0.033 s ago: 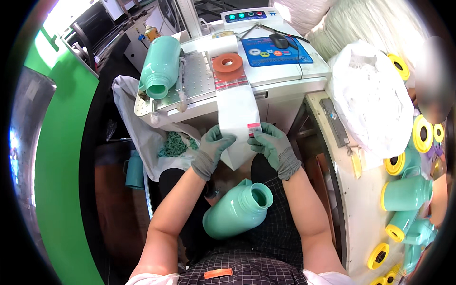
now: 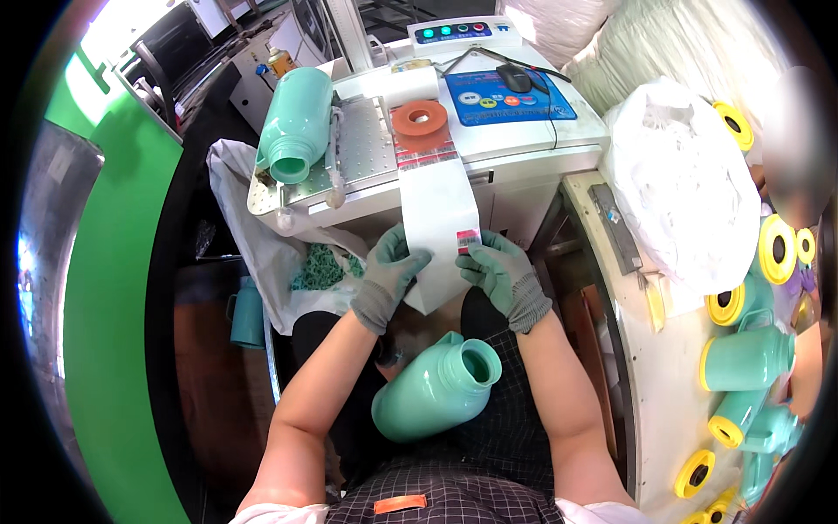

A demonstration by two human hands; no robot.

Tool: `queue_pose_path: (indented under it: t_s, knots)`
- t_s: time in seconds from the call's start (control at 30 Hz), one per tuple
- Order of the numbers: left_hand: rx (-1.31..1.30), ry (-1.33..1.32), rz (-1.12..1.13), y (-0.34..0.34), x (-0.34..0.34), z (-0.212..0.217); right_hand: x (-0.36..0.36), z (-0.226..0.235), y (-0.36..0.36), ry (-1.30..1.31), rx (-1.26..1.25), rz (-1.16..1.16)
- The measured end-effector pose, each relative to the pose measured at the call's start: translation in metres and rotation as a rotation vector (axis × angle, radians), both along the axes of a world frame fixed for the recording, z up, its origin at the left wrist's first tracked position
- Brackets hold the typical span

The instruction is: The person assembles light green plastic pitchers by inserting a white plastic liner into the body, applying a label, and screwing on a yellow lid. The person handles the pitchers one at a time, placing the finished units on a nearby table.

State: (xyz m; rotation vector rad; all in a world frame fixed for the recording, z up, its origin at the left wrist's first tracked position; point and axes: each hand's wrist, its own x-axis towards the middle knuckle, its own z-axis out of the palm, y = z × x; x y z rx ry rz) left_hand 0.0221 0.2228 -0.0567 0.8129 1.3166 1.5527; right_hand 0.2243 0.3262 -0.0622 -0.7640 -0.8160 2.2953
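Note:
A long white label strip [image 2: 438, 205] hangs down from the machine's front edge. My gloved left hand [image 2: 386, 275] is closed on the strip's left edge, thumb on top. At its right edge, my gloved right hand [image 2: 502, 272] pinches a small red-and-white sticker [image 2: 468, 238]. Whether the sticker is still stuck to the strip cannot be made out. An orange ring [image 2: 419, 120] lies on the strip's upper part, where more labels show. In my lap rests a glossy mint-green flask body [image 2: 428, 393], tilted, its open mouth to the upper right.
Another green flask body [image 2: 297, 113] lies on the perforated plate at left. Behind are a mouse [image 2: 513, 79] and a button panel [image 2: 454, 31]. A white sack [image 2: 685, 192] and several green flasks with yellow rims [image 2: 746, 358] stand on the right-hand bench. A person is at far right.
The small sticker shows more fully and its tilt has changed slightly at my right fingertips. My right hand has shifted very slightly; my left hand stays on the strip.

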Motion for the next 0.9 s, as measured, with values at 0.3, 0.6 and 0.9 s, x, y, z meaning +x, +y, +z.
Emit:
queue_pose_path:
  t_s: [0.3,0.6,0.9]
  knots:
    - [0.335,1.638,0.272,0.017,0.033,0.049,-0.009,-0.03,-0.002,0.14,0.031,-0.086]
    - [0.358,1.667,0.322,0.031,0.042,0.031,-0.014,-0.037,-0.012,0.143,0.142,-0.109]
    - [0.365,1.646,0.305,0.036,0.038,0.025,-0.015,-0.037,-0.011,0.115,0.19,-0.119]
